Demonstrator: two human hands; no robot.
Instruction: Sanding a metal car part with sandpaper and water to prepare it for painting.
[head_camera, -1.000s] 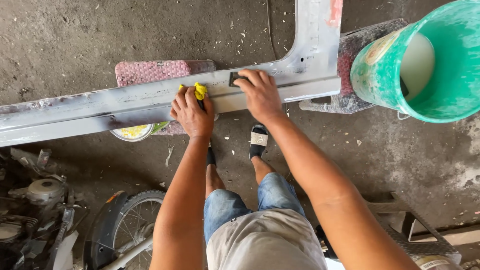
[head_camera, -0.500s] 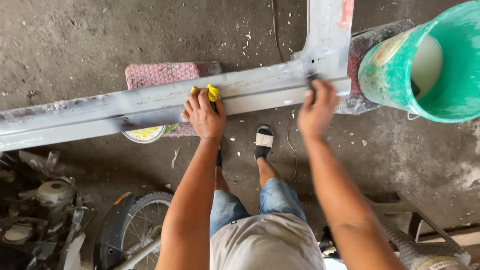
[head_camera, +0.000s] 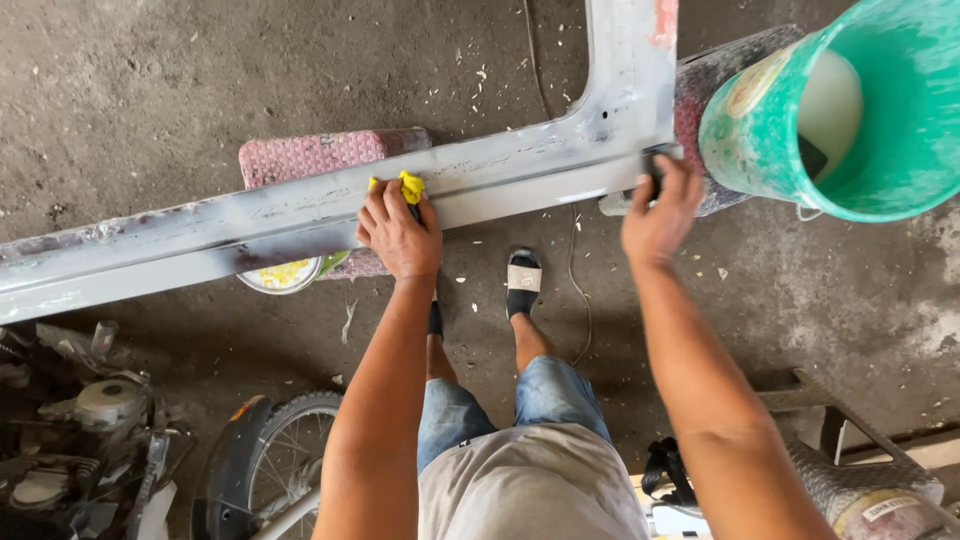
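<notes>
Fingers (head_camera: 385, 200) of the left hand (head_camera: 400, 235) lie curled and closed over a small yellow pad (head_camera: 410, 186), pressing it flat against the long grey metal panel (head_camera: 300, 215); only the pad's upper edge shows past the knuckles; the right hand (head_camera: 660, 215) sits further along the same panel, near the corner where an upright section rises, its fingers closed around a small dark block (head_camera: 655, 165) held against the panel's lower edge; the panel runs across the view from the lower left to the upper right, patchy with grey filler, and rests on a pink-topped stool (head_camera: 310, 155) at one point and a speckled stool (head_camera: 700, 90) at the other; a green bucket (head_camera: 880, 110) stands just beside the right hand; a round tin (head_camera: 280, 275) with yellow contents peeks from under the panel; below, on the concrete floor (head_camera: 150, 90), a sandalled foot (head_camera: 522, 280) shows, and a bicycle wheel (head_camera: 280, 450) lies at the lower left.
</notes>
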